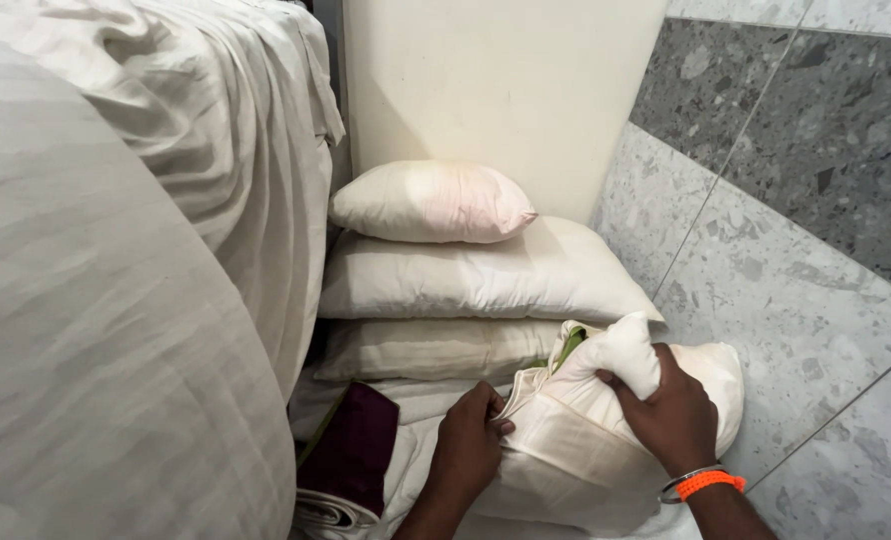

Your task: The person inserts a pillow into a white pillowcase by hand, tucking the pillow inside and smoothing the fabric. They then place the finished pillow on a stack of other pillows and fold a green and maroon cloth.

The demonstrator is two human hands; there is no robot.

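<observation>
Our left hand (469, 452) pinches the open edge of a white pillowcase (566, 450), fingers curled over the hem. Our right hand (671, 410), wearing a metal bangle and an orange band (708, 483) at the wrist, is clenched on a bunched corner of the pillow (626, 350) that we see half inside the case; a green strip shows at the opening. The pillow lies at the near end of the pile, its right side on the speckled grey tile floor (816, 320).

Just beyond the hands we see three bare pillows stacked against a cream wall (506, 80): a small pillow (431, 202) on top, a wider one (486, 275) under it, and a flatter one (436, 348) at the bottom, touching the cased pillow. A dark maroon cloth (356, 450) lies folded beside our left hand. A bed draped in a pale striped sheet (116, 300) fills the left side, hemming the pile in against the wall.
</observation>
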